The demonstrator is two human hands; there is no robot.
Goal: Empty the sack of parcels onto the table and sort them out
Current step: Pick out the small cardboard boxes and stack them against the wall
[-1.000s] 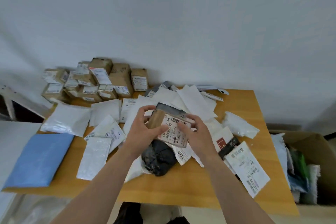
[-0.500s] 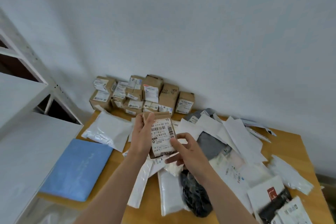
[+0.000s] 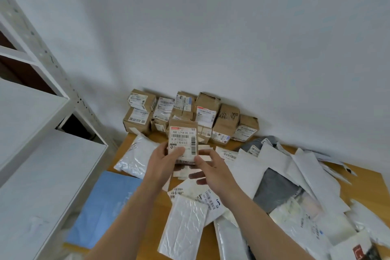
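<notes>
White wall backs a wooden table (image 3: 157, 215) crowded with mailers. Left hand (image 3: 163, 162) grips a small labelled cardboard parcel (image 3: 183, 140) by its lower end, upright above the table; right hand (image 3: 212, 170) sits just beside it, fingers loosely spread, thumb touching the parcel's lower edge. Beyond both hands, stacked cardboard boxes (image 3: 225, 121) line the wall. Left of the hands lie a blue mailer (image 3: 105, 207) and white shelving (image 3: 38, 154); bare tabletop shows only in strips below them.

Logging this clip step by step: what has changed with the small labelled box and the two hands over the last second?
The small labelled box was carried from above the mailers toward the stacked cardboard boxes by the wall. The right hand has come off it; the left hand keeps its grip. The mailers and the blue parcel stayed put.
</notes>
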